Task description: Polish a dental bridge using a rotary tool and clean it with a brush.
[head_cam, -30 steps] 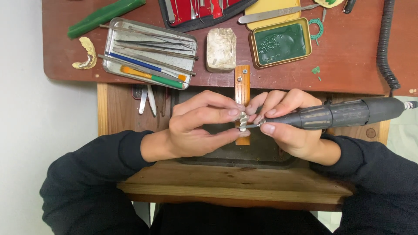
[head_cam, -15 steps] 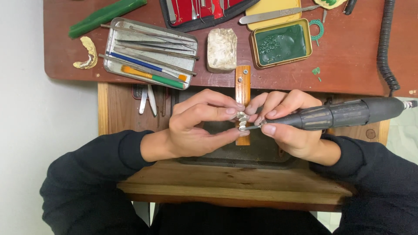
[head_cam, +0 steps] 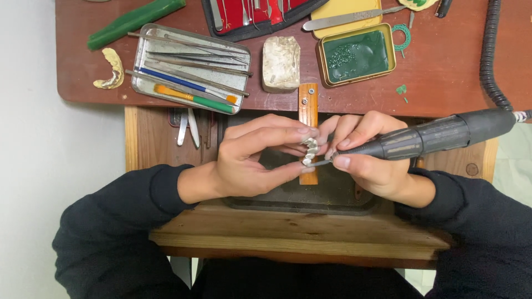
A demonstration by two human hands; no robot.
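Rotary handpiece against a small metal piece, over the bench pin

The left hand (head_cam: 252, 160) pinches a bumpy, silvery metal piece (head_cam: 310, 150) between thumb and fingertips — long axis running near to far, just above the wooden bench pin (head_cam: 308, 105). The right hand (head_cam: 366, 155) is clamped on a dark, ribbed handpiece (head_cam: 438, 135), lying left-right — its tip points left, meeting the piece.

Reddish wooden bench (head_cam: 443, 72) bearing instrument tray (head_cam: 191, 69), green tin (head_cam: 357, 55).

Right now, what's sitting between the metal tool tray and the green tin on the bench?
A pale, rough block sits between the tray and the green tin, apart from both; the head view shows it.
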